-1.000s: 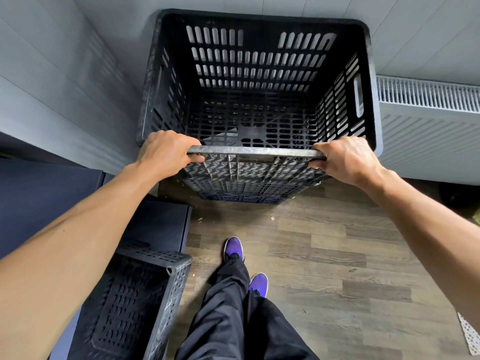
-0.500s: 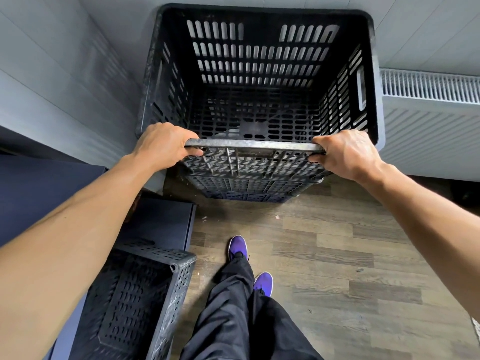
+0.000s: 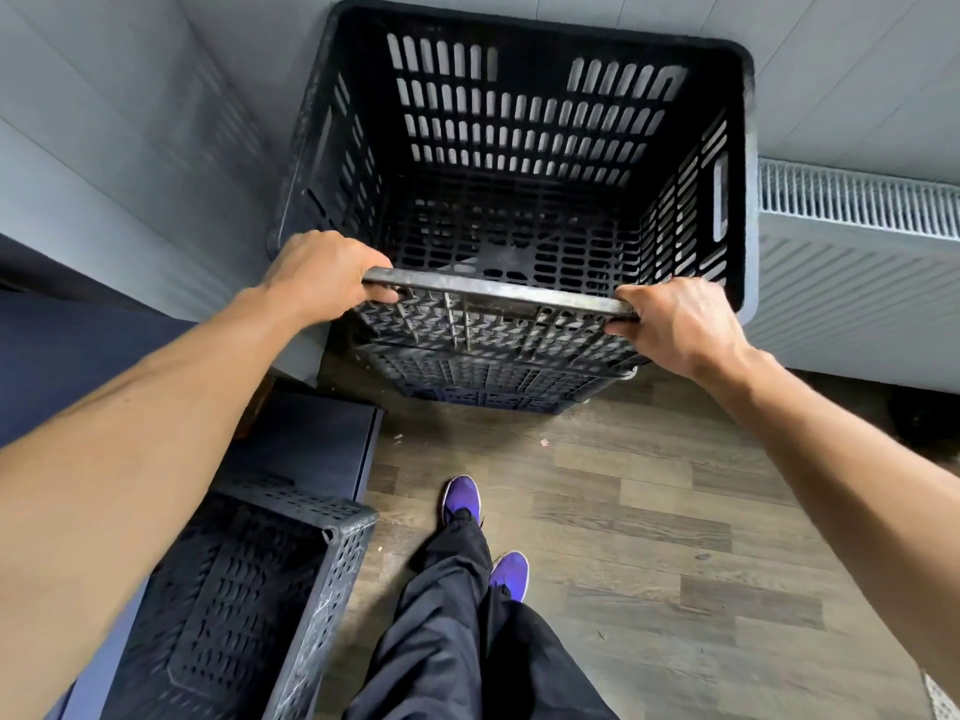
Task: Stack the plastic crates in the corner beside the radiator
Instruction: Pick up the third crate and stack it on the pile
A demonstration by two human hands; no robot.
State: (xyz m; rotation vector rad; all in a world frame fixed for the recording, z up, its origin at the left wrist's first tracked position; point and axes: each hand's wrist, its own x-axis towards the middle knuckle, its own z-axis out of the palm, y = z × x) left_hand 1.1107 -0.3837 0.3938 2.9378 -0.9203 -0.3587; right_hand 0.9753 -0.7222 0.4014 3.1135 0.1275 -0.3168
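Top crate [image 3: 519, 163]: black slotted plastic, in the corner, sitting on lower crates of the same kind; open side up, nothing inside, perforated floor visible through to the crate beneath.
Near rim [image 3: 498, 293]: worn grey edge facing the person, gripped at both ends.
Left hand [image 3: 319, 275]: closed over the left end of the near rim, fingers wrapped under the edge, thumb side on top.
Right hand [image 3: 680, 324]: closed over the right end of the same rim, knuckles up, fingers curled over the edge.
Lower crates [image 3: 483, 376]: stacked under the top one, only the front walls showing; bottom edge resting on the floor; contents hidden.
Left edge: grey panelled wall [image 3: 130, 163] just beside the crate's left side, narrow gap only.
Back edge: pale wall close behind the far rim; touching or not, cannot tell.
Right edge: white radiator [image 3: 857, 262] just beside the crate's right wall, its ribbed top grille running off to the right.
Open room: wood-look plank floor [image 3: 649, 537] clear in front of the stack and toward the right; feet in purple shoes [image 3: 461, 504] and black trousers standing back from the stack.
Spare crate [image 3: 234, 600]: black, same slotted make, at lower left below the left forearm, lying on a dark blue surface [image 3: 306, 439]; empty as far as visible.
Left side room: tight, taken up by the blue surface and the spare crate.
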